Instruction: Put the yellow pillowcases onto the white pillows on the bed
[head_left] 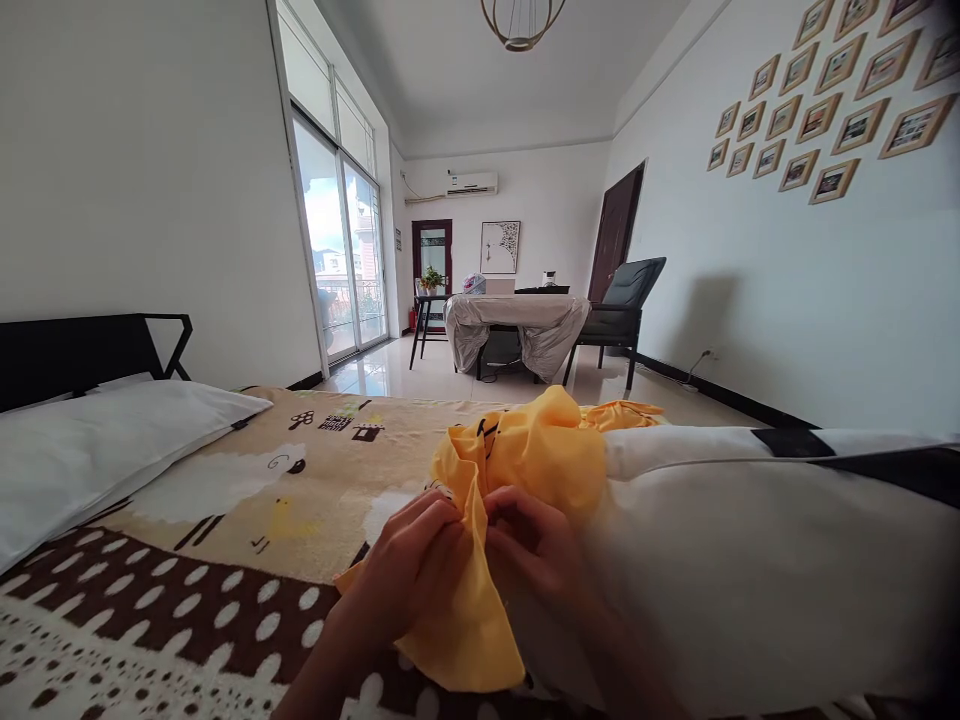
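A yellow cloth (555, 455) with dark printed marks is bunched at the left end of a large white pillow (720, 560), and a flap of it hangs down toward me. My left hand (416, 550) is closed on the cloth from the left side. On the other side of the same fold, my right hand (536, 545) pinches the cloth with bent fingers. Both hands are close together, the yellow fabric running between them. The fingertips are partly hidden in the folds.
Under everything lies a patterned blanket (225, 500) on the bed. Another white pillow (127, 440) is at the left. Beyond the bed stand a covered table (517, 312) and a black chair (630, 295).
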